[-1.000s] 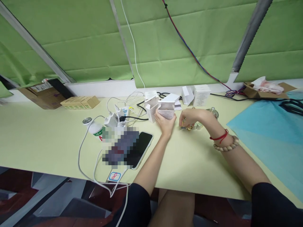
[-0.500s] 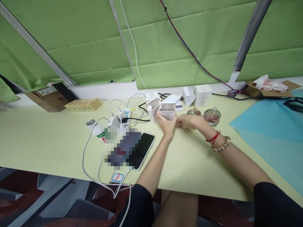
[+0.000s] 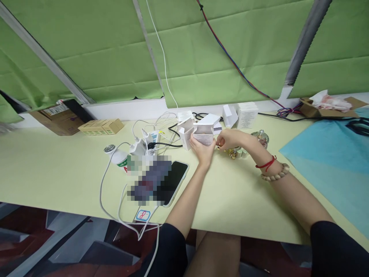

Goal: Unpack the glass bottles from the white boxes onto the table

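My left hand [image 3: 204, 152] is wrapped round the front of an open white carton [image 3: 203, 139], which stands with its lid flap raised at the back. Just right of the carton, my right hand [image 3: 233, 138] has its fingers bent together on a small gold-coloured thing [image 3: 220, 146], mostly hidden by them. Under that wrist several small shiny gold pieces [image 3: 233, 154] lie on the table. Behind the wrist a round glass jar [image 3: 262, 137] with a knobbed lid is partly covered. Another open white carton [image 3: 186, 132] touches the left side of the held one.
White boxes [image 3: 247, 115] stand at the back. To the left are a power strip [image 3: 155, 137] with chargers and cables, a white bottle [image 3: 117, 157] and a phone [image 3: 175, 181]. Blue sheeting [image 3: 328, 154] covers the right side. Brown boxes [image 3: 100, 127] sit at far left.
My right hand has moved up slightly, nearer the carton's top edge, uncovering more gold pieces and covering more of the jars. My left hand and its carton have stayed in place.
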### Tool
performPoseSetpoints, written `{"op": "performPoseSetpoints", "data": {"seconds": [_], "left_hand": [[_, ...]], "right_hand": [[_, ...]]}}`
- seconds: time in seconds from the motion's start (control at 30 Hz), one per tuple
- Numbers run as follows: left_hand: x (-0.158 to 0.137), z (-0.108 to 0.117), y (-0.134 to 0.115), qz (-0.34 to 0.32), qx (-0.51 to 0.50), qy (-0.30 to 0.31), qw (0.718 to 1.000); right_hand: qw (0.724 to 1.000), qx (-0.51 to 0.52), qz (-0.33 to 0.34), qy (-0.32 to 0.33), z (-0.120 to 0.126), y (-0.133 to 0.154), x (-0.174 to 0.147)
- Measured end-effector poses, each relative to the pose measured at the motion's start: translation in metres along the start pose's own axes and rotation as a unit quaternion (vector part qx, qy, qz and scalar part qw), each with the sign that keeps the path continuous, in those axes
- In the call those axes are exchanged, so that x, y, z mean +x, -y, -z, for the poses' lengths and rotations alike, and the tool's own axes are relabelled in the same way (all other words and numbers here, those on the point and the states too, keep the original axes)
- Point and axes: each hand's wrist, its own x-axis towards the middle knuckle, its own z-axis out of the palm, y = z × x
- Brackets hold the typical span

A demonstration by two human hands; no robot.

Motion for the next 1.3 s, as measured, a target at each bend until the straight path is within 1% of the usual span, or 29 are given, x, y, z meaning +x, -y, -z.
{"op": "performPoseSetpoints", "data": {"seconds": [0.07,0.13,0.23,0.33,0.4,0.5,0.7,0.83,1.03,1.17,1.3], "left_hand": [[0.0,0.0,0.0,0.002,0.0,0.002,1.0],[0.0,0.0,0.0,0.005,0.001,0.005,1.0],[0.0,-0.001,0.001,0.006,-0.006,0.006,1.0],[0.0,-0.002,0.002,0.004,-0.013,0.002,1.0],[0.001,-0.001,0.001,0.004,-0.013,0.004,1.0],[0.001,0.0,0.0,0.008,-0.011,0.006,1.0],[0.001,0.0,-0.001,0.006,-0.019,0.003,1.0],[0.001,0.0,-0.001,0.008,-0.019,0.003,1.0],[0.001,0.001,-0.003,0.007,-0.017,0.006,1.0],[0.001,0.002,-0.005,0.018,-0.012,0.015,1.0],[0.0,0.003,-0.006,0.021,-0.012,0.017,1.0]], "right_hand": [[0.999,0.03,0.01,0.0,0.003,-0.005,-0.001],[0.999,0.047,0.001,0.02,0.004,-0.005,-0.002],[0.998,0.024,-0.011,0.062,0.002,0.0,-0.002],[0.995,-0.004,0.003,0.097,-0.003,0.008,0.003],[0.995,-0.025,-0.012,0.091,-0.007,0.012,0.006],[0.996,-0.054,-0.042,0.06,-0.011,0.016,0.008],[0.995,-0.077,-0.05,0.047,-0.011,0.027,0.004],[0.995,-0.082,-0.039,0.043,-0.008,0.034,0.0],[0.994,-0.078,-0.038,0.062,-0.002,0.031,-0.005],[0.993,-0.088,-0.044,0.066,-0.001,0.029,-0.005],[0.993,-0.094,-0.063,0.041,-0.004,0.03,-0.003]]}}
